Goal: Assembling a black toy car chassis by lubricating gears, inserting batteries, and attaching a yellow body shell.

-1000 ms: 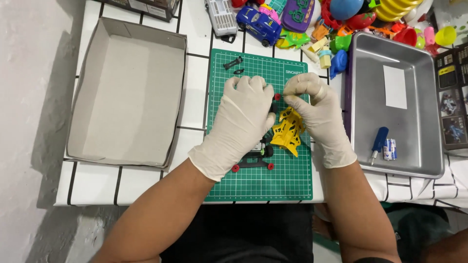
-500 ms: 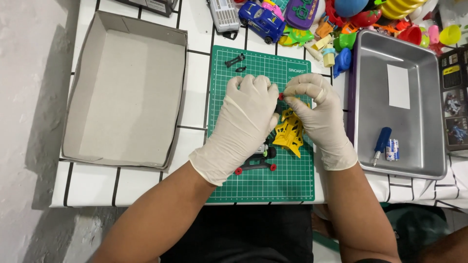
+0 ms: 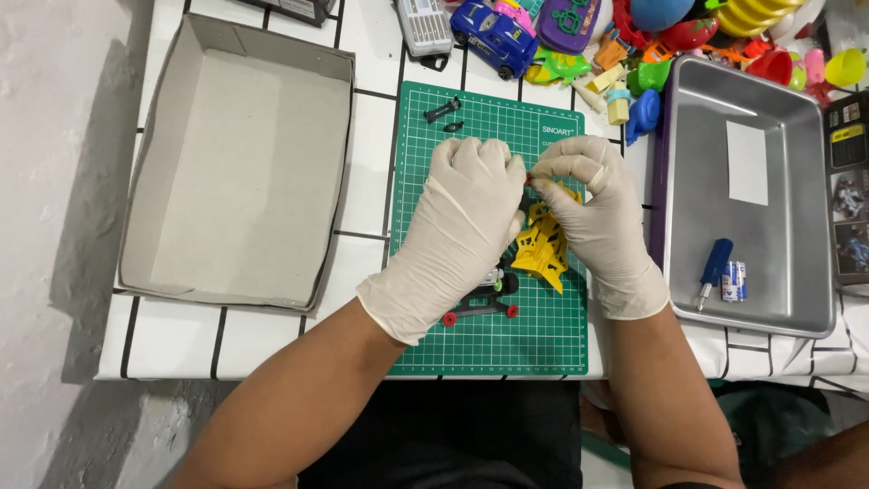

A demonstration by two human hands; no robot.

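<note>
Both hands wear white gloves and meet over a green cutting mat (image 3: 434,163). My left hand (image 3: 457,226) grips a black toy car chassis (image 3: 484,303) with small red wheels; most of it is hidden under the palm. My right hand (image 3: 597,213) pinches a small red part at the chassis front, fingertips touching those of my left hand. A yellow toy car body shell (image 3: 541,249) lies on the mat under my right hand. Two small black parts (image 3: 444,113) rest near the mat's far left corner.
An open grey cardboard box (image 3: 136,181) sits left of the mat. A metal tray (image 3: 815,299) on the right holds a blue-handled screwdriver (image 3: 713,270), a small battery (image 3: 733,281) and a white paper slip. Colourful plastic toys (image 3: 634,45) crowd the far edge.
The view has shifted slightly. Both hands stay together over the chassis with small finger movements at the red part.
</note>
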